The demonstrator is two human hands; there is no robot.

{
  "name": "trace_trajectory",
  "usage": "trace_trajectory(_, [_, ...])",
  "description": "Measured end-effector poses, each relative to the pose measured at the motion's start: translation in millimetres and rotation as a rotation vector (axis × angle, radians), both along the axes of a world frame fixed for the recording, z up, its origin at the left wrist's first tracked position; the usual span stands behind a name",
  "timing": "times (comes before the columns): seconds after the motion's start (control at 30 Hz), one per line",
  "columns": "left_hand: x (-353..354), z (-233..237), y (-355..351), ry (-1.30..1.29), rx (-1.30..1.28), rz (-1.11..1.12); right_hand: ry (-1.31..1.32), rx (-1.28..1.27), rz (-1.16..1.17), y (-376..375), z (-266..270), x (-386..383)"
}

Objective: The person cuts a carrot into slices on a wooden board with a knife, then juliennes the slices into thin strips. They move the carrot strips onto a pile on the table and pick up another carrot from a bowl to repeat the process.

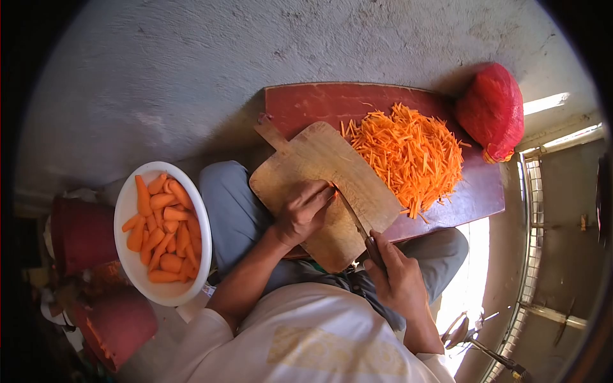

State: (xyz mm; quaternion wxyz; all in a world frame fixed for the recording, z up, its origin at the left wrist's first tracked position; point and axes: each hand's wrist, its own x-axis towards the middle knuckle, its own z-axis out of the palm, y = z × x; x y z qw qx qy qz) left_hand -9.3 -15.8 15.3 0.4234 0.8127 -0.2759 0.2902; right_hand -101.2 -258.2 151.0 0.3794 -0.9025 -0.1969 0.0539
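Observation:
A wooden cutting board [319,153] with a short handle lies tilted across the front of the red table. On it my left hand [303,214] presses its fingers down on a small piece of carrot [334,189], most of which the fingers hide. My right hand [399,274] is wrapped round the handle of a knife [354,214]. The blade slants across the board, its tip end right beside the left fingertips and the carrot. Just beyond the board's right edge is a large heap of carrot sticks [412,159].
A white basin [207,255] of whole peeled carrots [167,223] stands to the left. Red buckets [121,325] are behind it at lower left. A red mesh sack [491,112] sits at the right end of the red table [313,102], against the wall [211,70].

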Motion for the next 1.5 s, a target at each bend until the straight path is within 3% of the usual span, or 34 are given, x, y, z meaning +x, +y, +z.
trace_trajectory(0.2, [1.3, 4.6, 4.8, -0.023, 0.037, -0.032, -0.019, -0.117, 0.053, 4.2, 12.7, 3.0])
trace_trajectory(0.5, [2.5, 1.6, 4.6, 0.003, 0.057, -0.035, 0.053, -0.09, 0.06, 9.8, 10.2, 20.7])
trace_trajectory(0.9, [0.5, -2.3, 1.2, 0.004, -0.015, -0.029, 0.108, -0.125, 0.041, 36.5, -38.2, 68.4])
trace_trajectory(1.1, [-0.6, -5.5, 2.6, 0.024, -0.015, -0.025, 0.012, -0.02, 0.016, 30.5, -51.3, 60.5])
trace_trajectory(1.2, [-3.1, -2.7, 4.6, 0.049, -0.002, -0.025, 0.065, 0.209, -0.118, 24.4, -41.0, 50.1])
trace_trajectory(1.3, [-2.0, -2.7, 5.2, 0.034, 0.003, -0.018, 0.241, 0.222, -0.202, 17.4, -23.4, 44.1])
trace_trajectory(1.5, [-3.0, -6.4, 1.4, 0.021, -0.028, 0.024, 0.049, 0.159, -0.074, 19.6, -25.8, 25.6])
